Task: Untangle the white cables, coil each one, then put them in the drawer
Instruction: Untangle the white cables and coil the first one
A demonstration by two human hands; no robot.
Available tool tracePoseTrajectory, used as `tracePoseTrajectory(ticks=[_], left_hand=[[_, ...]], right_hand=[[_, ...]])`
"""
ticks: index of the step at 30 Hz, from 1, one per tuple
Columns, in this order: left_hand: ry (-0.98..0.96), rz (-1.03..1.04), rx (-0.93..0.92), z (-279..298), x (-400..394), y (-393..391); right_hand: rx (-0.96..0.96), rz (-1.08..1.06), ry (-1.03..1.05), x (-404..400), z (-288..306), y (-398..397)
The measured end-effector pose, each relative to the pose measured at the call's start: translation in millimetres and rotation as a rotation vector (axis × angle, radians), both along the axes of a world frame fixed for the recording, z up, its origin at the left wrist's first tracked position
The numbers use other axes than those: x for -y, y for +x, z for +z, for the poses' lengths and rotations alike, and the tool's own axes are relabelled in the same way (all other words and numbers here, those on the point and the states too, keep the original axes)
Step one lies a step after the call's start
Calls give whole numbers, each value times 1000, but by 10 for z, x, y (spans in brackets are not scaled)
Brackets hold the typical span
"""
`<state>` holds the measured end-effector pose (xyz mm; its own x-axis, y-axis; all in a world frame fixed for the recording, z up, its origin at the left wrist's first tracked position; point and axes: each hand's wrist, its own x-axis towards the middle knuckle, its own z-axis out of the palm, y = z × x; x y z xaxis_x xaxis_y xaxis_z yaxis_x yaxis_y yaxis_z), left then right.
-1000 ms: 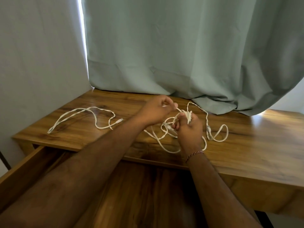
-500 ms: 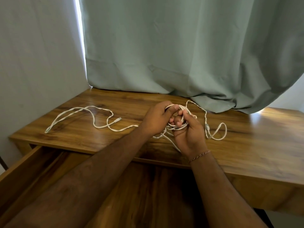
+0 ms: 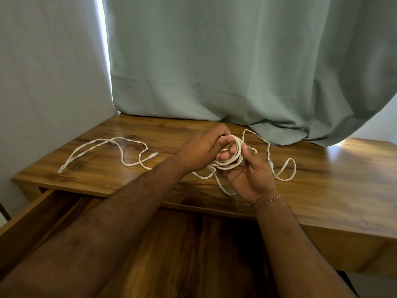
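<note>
A small coil of white cable (image 3: 233,160) sits between both hands above the middle of the wooden table (image 3: 335,179). My left hand (image 3: 204,149) curls its fingers round the coil from the left. My right hand (image 3: 250,173) holds the coil from below, thumb against its right side. Loose white cable (image 3: 103,145) trails left across the table and ends in a plug (image 3: 155,154). Another loop of cable (image 3: 289,171) lies to the right of my right hand. The open drawer (image 3: 38,211) lies below my arms.
A pale green curtain (image 3: 236,72) hangs behind the table and its hem rests on the back right of the tabletop. A grey wall stands on the left. The drawer's wooden floor (image 3: 182,254) shows between my forearms.
The coil in my hands has grown and the loose loops near them have been drawn in. The left strand has slid a little toward my hands.
</note>
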<state>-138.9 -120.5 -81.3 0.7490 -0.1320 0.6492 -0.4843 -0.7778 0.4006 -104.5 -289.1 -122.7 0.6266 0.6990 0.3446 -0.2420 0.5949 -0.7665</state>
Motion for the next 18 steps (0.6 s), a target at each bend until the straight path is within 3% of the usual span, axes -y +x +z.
tracePoseTrajectory(ticks=[7, 9, 12, 14, 18], left_hand=[[65, 45, 77, -146, 66, 3], [-87, -43, 67, -176, 80, 11], [-477, -128, -14, -200, 128, 39], [-599, -140, -48, -223, 156, 51], [-440, -60, -130, -371, 75, 41]], right_hand=[[5, -105, -96, -19, 47, -43], [-3, -75, -40, -26, 57, -66], [-86, -12, 106, -111, 103, -150], [-136, -28, 214, -154, 160, -195], [-175, -212, 379, -73, 300, -179]])
